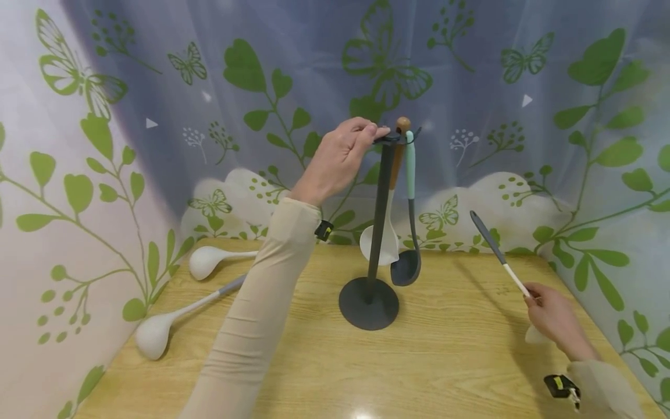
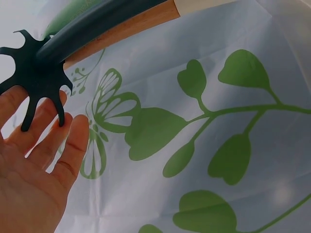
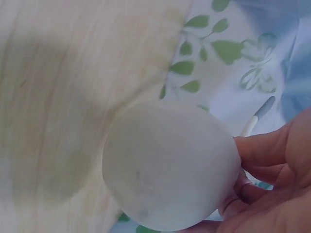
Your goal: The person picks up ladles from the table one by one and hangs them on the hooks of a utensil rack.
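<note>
A dark utensil stand (image 1: 383, 215) rises from a round base on the table, with curved hooks (image 2: 36, 77) at its top. My left hand (image 1: 340, 154) rests on those hooks, its fingers extended over them. Hanging from the stand's far right side are a white ladle (image 1: 384, 241) with a wooden handle and a dark ladle (image 1: 407, 266) with a mint-green handle. At the right, my right hand (image 1: 555, 317) grips another white ladle (image 3: 170, 165) low on its handle, close to the bowl. Its grey handle end points up and left. The bowl is mostly hidden in the head view.
Two more white ladles lie at the table's left, one farther back (image 1: 205, 262) and one nearer (image 1: 154, 337) with a grey handle end; my left sleeve hides parts of both handles. A leaf-and-butterfly curtain (image 1: 309, 52) hangs behind and along both sides of the wooden table (image 1: 419, 361).
</note>
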`<action>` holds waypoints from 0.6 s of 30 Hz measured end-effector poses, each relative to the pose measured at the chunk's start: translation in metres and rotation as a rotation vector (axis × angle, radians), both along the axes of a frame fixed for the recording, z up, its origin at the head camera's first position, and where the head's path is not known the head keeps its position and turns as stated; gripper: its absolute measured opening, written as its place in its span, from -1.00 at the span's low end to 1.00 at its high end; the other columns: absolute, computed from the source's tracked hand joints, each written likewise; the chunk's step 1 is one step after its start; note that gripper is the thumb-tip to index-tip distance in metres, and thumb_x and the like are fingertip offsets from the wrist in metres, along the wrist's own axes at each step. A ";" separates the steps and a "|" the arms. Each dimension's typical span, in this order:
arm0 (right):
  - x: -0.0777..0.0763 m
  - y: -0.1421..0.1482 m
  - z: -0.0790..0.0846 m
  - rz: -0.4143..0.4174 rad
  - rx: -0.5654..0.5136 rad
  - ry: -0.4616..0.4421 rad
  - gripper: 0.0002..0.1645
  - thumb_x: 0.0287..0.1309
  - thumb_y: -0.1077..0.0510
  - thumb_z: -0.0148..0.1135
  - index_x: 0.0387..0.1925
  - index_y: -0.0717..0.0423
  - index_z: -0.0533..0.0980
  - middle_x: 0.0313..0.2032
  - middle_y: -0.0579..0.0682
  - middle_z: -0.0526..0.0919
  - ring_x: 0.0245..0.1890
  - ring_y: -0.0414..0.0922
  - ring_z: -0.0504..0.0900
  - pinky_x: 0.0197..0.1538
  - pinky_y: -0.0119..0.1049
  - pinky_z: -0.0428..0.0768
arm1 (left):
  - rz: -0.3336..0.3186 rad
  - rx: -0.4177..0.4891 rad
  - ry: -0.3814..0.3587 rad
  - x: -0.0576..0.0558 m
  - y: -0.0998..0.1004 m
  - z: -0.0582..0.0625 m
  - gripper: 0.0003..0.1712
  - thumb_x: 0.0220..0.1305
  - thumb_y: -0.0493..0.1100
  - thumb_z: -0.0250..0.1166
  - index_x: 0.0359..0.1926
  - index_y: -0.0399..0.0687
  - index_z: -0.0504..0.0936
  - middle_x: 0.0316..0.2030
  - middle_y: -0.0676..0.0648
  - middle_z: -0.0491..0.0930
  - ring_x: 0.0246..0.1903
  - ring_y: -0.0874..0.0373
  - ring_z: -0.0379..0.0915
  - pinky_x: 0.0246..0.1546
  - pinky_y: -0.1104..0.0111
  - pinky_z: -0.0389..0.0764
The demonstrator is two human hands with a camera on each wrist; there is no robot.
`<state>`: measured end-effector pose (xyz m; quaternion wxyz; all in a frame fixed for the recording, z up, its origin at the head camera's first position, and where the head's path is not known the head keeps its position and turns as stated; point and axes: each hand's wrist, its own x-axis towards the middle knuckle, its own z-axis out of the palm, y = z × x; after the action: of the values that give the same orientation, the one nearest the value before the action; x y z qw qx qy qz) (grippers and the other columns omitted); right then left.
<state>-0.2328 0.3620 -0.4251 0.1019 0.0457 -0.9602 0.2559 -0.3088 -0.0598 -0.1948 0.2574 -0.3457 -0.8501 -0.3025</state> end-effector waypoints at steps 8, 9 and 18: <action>0.004 -0.033 0.018 0.010 -0.105 0.058 -0.60 0.39 0.25 -0.11 0.15 0.39 0.38 -0.10 0.40 0.57 -0.20 0.20 0.53 -0.39 -0.13 0.47 | 0.008 0.025 0.038 -0.002 0.002 -0.002 -0.49 0.54 0.04 -0.29 0.20 0.09 0.52 0.11 0.02 0.47 0.16 0.25 0.23 0.14 0.31 0.35; 0.004 -0.037 0.021 0.008 -0.116 0.068 -0.60 0.40 0.24 -0.12 0.15 0.37 0.39 -0.09 0.39 0.57 -0.19 0.20 0.53 -0.39 -0.12 0.47 | 0.009 0.027 0.041 -0.002 0.002 -0.003 -0.49 0.54 0.04 -0.29 0.19 0.09 0.52 0.11 0.02 0.47 0.16 0.25 0.23 0.14 0.31 0.36; 0.007 -0.070 0.039 0.052 -0.255 0.170 -0.57 0.42 0.18 -0.09 0.21 0.31 0.38 -0.07 0.35 0.56 -0.07 0.19 0.47 -0.14 0.24 0.53 | 0.014 0.054 0.072 0.000 0.003 -0.005 -0.50 0.54 0.01 -0.27 0.16 0.06 0.56 0.10 -0.01 0.48 0.12 0.22 0.29 0.07 0.28 0.41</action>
<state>-0.2262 0.2916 -0.3861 0.1809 0.0789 -0.9064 0.3735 -0.3092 -0.0570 -0.1995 0.2992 -0.3435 -0.8343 -0.3107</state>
